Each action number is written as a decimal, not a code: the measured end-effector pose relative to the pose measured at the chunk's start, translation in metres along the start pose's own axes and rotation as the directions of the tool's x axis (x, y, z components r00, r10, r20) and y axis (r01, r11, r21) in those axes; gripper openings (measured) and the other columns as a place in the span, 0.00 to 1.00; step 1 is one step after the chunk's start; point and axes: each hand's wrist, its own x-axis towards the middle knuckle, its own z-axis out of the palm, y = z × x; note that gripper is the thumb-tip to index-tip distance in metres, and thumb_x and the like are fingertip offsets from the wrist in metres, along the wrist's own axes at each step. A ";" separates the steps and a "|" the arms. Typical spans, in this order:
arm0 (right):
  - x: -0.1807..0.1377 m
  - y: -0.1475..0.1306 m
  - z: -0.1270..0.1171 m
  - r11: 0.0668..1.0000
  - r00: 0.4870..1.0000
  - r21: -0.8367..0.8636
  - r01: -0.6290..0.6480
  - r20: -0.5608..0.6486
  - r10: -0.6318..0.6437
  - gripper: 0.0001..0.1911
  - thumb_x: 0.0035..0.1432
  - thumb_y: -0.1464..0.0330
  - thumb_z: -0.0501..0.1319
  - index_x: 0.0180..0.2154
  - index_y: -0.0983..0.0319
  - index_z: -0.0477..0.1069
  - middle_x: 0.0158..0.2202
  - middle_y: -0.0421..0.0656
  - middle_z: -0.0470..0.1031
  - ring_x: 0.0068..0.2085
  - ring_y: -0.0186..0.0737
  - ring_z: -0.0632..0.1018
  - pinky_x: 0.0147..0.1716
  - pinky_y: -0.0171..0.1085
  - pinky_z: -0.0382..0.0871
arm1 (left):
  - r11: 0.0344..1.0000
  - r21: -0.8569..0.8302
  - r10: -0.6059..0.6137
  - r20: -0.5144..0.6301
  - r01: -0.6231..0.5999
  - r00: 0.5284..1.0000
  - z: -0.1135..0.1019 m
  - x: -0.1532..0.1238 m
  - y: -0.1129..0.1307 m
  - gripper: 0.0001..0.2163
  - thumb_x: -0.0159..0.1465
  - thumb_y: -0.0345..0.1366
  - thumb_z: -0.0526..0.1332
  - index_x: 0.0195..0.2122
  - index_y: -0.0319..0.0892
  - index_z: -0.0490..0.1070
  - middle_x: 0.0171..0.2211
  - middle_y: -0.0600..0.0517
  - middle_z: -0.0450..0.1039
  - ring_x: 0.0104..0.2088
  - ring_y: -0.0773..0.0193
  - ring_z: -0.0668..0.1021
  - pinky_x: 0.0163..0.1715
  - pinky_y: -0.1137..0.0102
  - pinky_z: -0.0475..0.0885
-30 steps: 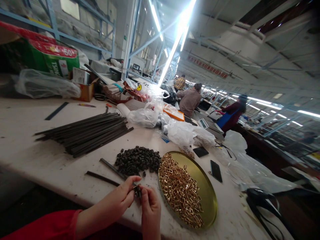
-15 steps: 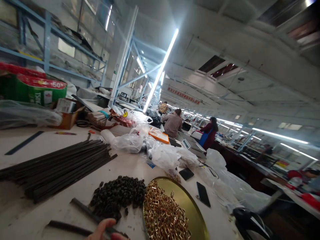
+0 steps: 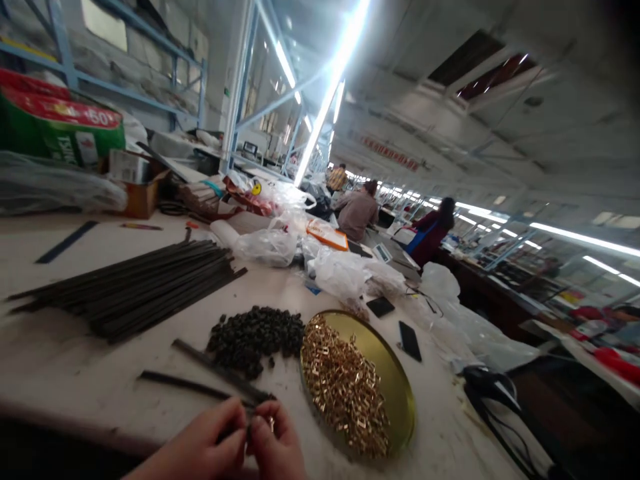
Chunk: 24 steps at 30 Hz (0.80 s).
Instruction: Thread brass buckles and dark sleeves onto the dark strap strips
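My left hand (image 3: pixel 217 433) and my right hand (image 3: pixel 276 443) meet at the table's front edge, fingertips pinched together. A small shiny metal piece (image 3: pixel 271 423) shows at my right fingers; what my left fingers pinch is hidden. Just beyond them lie two dark strips, a wider one (image 3: pixel 215 365) and a narrower one (image 3: pixel 180 383), whose near ends reach my hands. A heap of small black pieces (image 3: pixel 255 333) sits past the strips. To its right, a round gold tray (image 3: pixel 400 387) holds a pile of small gold-coloured metal loops (image 3: pixel 345 387).
A bundle of long dark strips (image 3: pixel 150 287) lies at left. Behind are clear plastic bags (image 3: pixel 340 273), an orange-and-white box (image 3: pixel 327 235) and a cardboard box (image 3: pixel 143 197). Two dark flat objects, one a phone (image 3: pixel 410 341), lie right of the tray. Several people work farther back.
My left hand has come into clear view and both hands now meet, fingers pinched. The view has tipped downward, so the table sits higher in the picture.
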 end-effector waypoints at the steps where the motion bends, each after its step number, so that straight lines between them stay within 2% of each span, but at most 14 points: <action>1: -0.005 -0.006 0.002 0.995 0.995 0.042 -0.090 0.044 0.089 0.22 0.36 0.57 0.70 0.30 0.61 0.66 0.21 0.34 0.67 0.21 0.30 0.68 0.21 0.31 0.62 | 0.996 -0.062 -0.054 0.060 0.058 0.997 -0.001 -0.002 0.004 0.11 0.54 0.46 0.52 0.25 0.43 0.60 0.20 0.58 0.64 0.19 0.69 0.64 0.17 0.75 0.59; 3: -0.012 -0.019 0.006 0.982 0.987 0.098 -0.161 0.041 0.157 0.20 0.40 0.63 0.69 0.35 0.61 0.65 0.26 0.35 0.69 0.25 0.31 0.71 0.26 0.32 0.65 | 0.981 -0.136 -0.124 0.100 0.137 0.987 0.000 -0.002 0.010 0.09 0.53 0.44 0.52 0.25 0.43 0.57 0.18 0.60 0.61 0.15 0.72 0.60 0.14 0.77 0.54; 5: -0.015 -0.028 0.010 0.980 0.984 0.085 -0.177 0.015 0.177 0.19 0.39 0.67 0.69 0.34 0.60 0.65 0.26 0.34 0.66 0.24 0.29 0.69 0.25 0.31 0.65 | 0.972 -0.165 -0.149 0.111 0.166 0.983 0.002 0.000 0.010 0.08 0.51 0.41 0.53 0.24 0.43 0.56 0.18 0.61 0.61 0.14 0.73 0.59 0.14 0.77 0.52; 8: -0.015 -0.032 0.013 0.994 0.995 -0.046 -0.097 -0.043 0.095 0.17 0.38 0.71 0.67 0.33 0.60 0.65 0.25 0.32 0.62 0.23 0.27 0.65 0.22 0.28 0.62 | 0.973 -0.167 -0.145 0.108 0.162 0.983 0.003 0.002 0.006 0.06 0.50 0.39 0.53 0.24 0.43 0.56 0.17 0.62 0.60 0.15 0.73 0.61 0.15 0.77 0.53; 11: -0.014 -0.031 0.011 0.992 0.999 -0.122 -0.040 -0.037 0.035 0.17 0.38 0.73 0.66 0.34 0.60 0.65 0.25 0.32 0.60 0.23 0.27 0.63 0.21 0.27 0.59 | 0.974 -0.161 -0.146 0.110 0.162 0.983 0.002 0.003 0.005 0.07 0.51 0.39 0.53 0.24 0.43 0.56 0.15 0.63 0.58 0.15 0.73 0.60 0.15 0.77 0.53; 15: -0.015 -0.035 0.005 0.991 0.990 0.002 -0.130 0.050 0.130 0.21 0.39 0.71 0.68 0.38 0.60 0.66 0.27 0.33 0.64 0.27 0.28 0.66 0.26 0.28 0.61 | 0.977 -0.119 -0.165 0.107 0.178 0.980 -0.002 0.005 0.013 0.09 0.51 0.42 0.54 0.24 0.44 0.56 0.14 0.64 0.56 0.15 0.72 0.61 0.16 0.77 0.53; 17: -0.016 -0.038 0.003 0.985 0.985 0.069 -0.157 0.078 0.151 0.19 0.42 0.68 0.67 0.39 0.60 0.66 0.28 0.35 0.66 0.28 0.28 0.67 0.28 0.29 0.63 | 0.976 -0.110 -0.179 0.102 0.190 0.979 -0.004 0.005 0.017 0.09 0.50 0.42 0.53 0.23 0.44 0.56 0.15 0.63 0.57 0.16 0.72 0.61 0.16 0.76 0.55; 21: -0.017 -0.042 -0.001 0.994 0.994 -0.035 -0.101 0.034 0.102 0.12 0.47 0.67 0.65 0.36 0.62 0.69 0.27 0.35 0.67 0.27 0.28 0.68 0.29 0.29 0.62 | 0.973 -0.100 -0.195 0.121 0.207 0.973 -0.006 0.003 0.020 0.08 0.48 0.41 0.53 0.24 0.43 0.57 0.18 0.60 0.63 0.17 0.72 0.63 0.18 0.75 0.56; 24: -0.018 -0.042 -0.003 0.993 0.995 -0.074 -0.095 0.020 0.097 0.11 0.50 0.65 0.62 0.37 0.62 0.70 0.28 0.37 0.70 0.28 0.30 0.70 0.31 0.31 0.63 | 0.963 -0.135 -0.211 0.150 0.231 0.966 -0.008 0.002 0.021 0.09 0.48 0.42 0.53 0.24 0.43 0.57 0.20 0.57 0.68 0.17 0.72 0.64 0.18 0.76 0.56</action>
